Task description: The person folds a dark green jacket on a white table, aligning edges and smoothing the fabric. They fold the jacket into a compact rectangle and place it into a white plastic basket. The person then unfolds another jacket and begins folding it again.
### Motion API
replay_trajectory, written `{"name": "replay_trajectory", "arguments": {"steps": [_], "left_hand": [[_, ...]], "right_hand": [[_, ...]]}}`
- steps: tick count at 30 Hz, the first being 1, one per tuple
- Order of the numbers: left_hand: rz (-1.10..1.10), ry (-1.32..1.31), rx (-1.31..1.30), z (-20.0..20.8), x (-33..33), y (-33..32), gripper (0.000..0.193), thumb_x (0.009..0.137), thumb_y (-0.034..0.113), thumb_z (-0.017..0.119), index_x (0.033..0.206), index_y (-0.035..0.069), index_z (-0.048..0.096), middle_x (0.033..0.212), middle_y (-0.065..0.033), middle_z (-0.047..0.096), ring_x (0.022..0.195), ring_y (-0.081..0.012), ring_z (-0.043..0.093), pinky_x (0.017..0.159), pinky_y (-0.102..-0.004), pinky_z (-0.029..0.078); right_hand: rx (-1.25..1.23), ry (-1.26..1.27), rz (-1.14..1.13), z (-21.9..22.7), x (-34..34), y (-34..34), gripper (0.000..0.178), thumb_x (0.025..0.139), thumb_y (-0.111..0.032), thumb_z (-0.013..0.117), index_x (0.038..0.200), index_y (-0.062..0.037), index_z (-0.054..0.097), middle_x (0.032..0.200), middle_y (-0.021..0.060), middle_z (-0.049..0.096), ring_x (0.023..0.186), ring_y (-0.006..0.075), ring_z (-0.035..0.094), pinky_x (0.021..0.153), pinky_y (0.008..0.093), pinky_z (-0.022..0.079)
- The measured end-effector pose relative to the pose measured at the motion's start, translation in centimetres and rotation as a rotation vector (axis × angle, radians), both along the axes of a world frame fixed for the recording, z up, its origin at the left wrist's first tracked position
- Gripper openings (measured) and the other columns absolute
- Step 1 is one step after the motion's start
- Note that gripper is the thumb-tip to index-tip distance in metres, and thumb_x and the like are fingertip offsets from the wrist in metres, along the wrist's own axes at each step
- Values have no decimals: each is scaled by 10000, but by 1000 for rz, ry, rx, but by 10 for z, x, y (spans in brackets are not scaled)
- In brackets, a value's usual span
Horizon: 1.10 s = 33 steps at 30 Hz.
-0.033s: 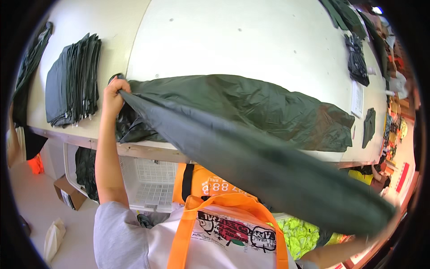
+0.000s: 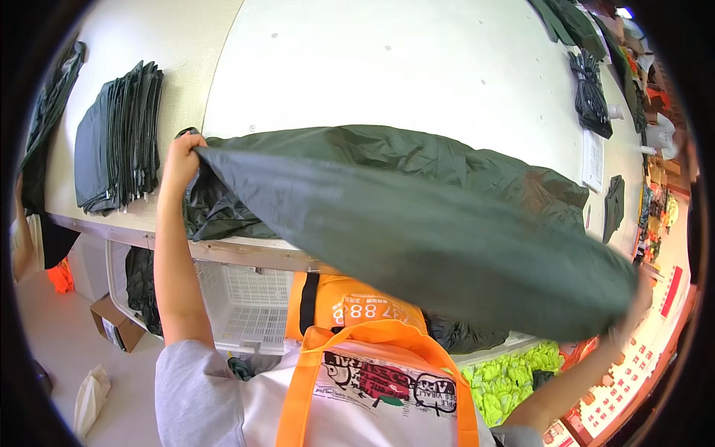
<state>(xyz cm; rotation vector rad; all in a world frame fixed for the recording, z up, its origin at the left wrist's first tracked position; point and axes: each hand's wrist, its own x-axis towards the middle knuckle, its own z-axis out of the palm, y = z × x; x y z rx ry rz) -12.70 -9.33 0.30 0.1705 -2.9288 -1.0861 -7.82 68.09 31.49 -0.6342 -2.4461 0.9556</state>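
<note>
A long dark green garment of thin, shiny fabric is stretched between my two hands, its upper layer [image 2: 417, 238] lifted off the table and slanting down to the right. My left hand [image 2: 185, 158] is closed on the bunched left end at the table's front part. At the lower right, my right hand [image 2: 637, 299] grips the other end; it is blurred and its fingers are partly hidden by the cloth. Behind the lifted layer, another crumpled stretch of green fabric [image 2: 417, 155] lies along the table. Whether the two layers are one piece I cannot tell.
On the table [image 2: 357, 67], a stack of folded dark garments [image 2: 119, 138] stands left; a tied dark bundle [image 2: 590, 97] and a small dark piece [image 2: 614, 207] lie right. Below are a white plastic basket [image 2: 249, 302], an orange bag [image 2: 354, 302] and neon-yellow cloth [image 2: 506, 380].
My right hand has moved up and slightly left, raising the garment's right end. The lifted layer is spread wider. My left hand keeps its grip, shifted slightly left.
</note>
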Motion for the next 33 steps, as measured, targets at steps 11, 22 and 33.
{"name": "replay_trajectory", "arguments": {"steps": [11, 22, 33], "left_hand": [[383, -174, -670, 33, -1, 246, 996, 828, 699, 474, 1462, -20, 202, 1476, -339, 188, 1403, -442, 142, 1116, -565, 98], [439, -129, -766, -83, 9, 244, 871, 856, 653, 463, 1493, 119, 205, 1505, -262, 215, 1405, -387, 195, 1092, -570, 186], [279, -127, -838, -27, -11, 273, 792, 908, 611, 409, 1476, 81, 254, 1524, -249, 172, 1424, -379, 142, 1115, -573, 107]], "right_hand": [[469, -297, 763, -221, -117, -33, 497, 929, -380, 530, 1278, -26, 530, 1357, 190, 484, 1279, 345, 427, 1077, 422, 301], [616, -278, 853, -358, -103, -1, 689, 827, -493, 604, 1431, -243, 386, 1527, 112, 255, 1385, 404, 222, 1080, 601, 199], [243, 180, 233, -326, -84, 50, 375, 838, -124, 626, 1187, -5, 556, 1240, 197, 541, 1190, 361, 464, 1026, 447, 320]]}}
